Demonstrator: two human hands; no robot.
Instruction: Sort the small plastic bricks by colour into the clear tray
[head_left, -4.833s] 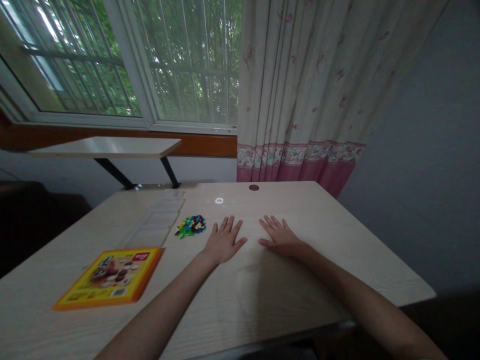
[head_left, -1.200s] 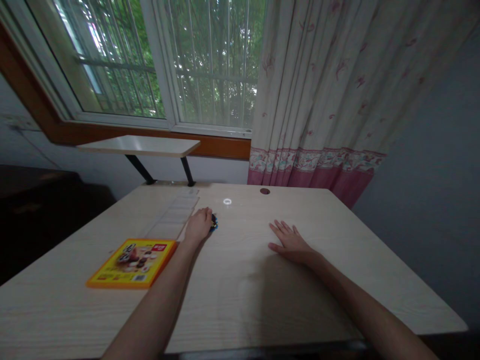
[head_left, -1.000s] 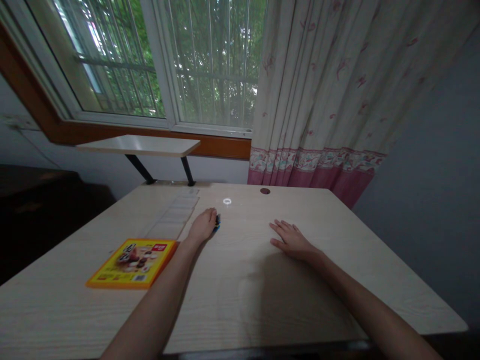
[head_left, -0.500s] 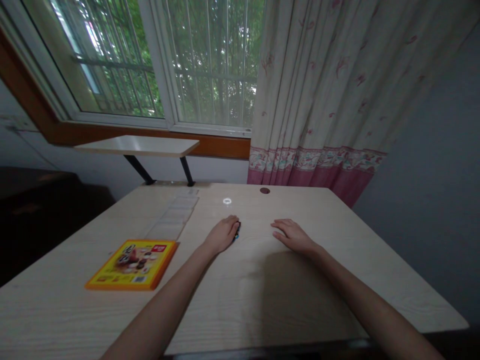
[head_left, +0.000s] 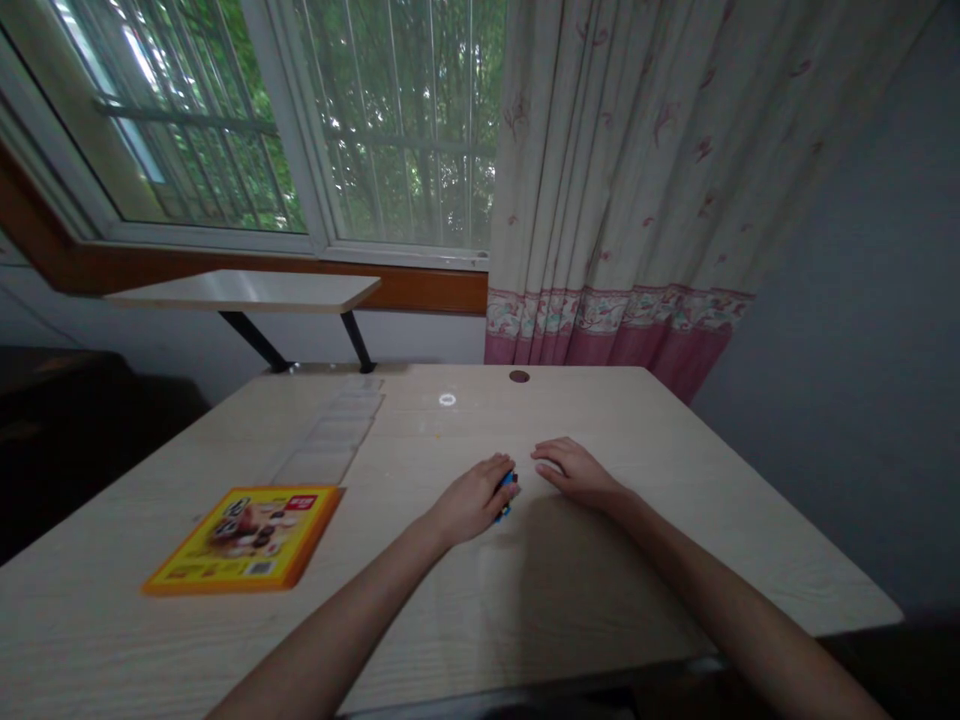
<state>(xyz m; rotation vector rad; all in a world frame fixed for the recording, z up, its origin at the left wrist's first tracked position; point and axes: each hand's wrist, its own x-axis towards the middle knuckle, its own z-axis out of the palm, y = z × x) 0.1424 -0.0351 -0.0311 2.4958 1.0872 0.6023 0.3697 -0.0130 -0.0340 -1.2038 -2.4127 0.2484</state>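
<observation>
My left hand [head_left: 474, 497] is closed around a small blue and dark object [head_left: 508, 483], just above or on the pale wooden table [head_left: 450, 640]. Most of this object is hidden by the fingers, with bits of blue, yellow and brown showing at its right side; its kind is unclear. To its right, my right hand [head_left: 574, 470] rests over the table with fingers slightly bent and the thumb apart, holding nothing. A small gap separates the fingertips of the right hand from the object.
A flat yellow-orange box [head_left: 247, 540] with a printed cover lies at the left. Behind it a clear plastic strip or tray [head_left: 330, 435] lies flat. A raised shelf [head_left: 255, 290] stands at the back left, and a round brown hole cover [head_left: 519, 377] sits near the back edge.
My left hand has moved right and nearer to me with the small blue object, closing in on my right hand. My right hand has barely moved. The view has shifted slightly.
</observation>
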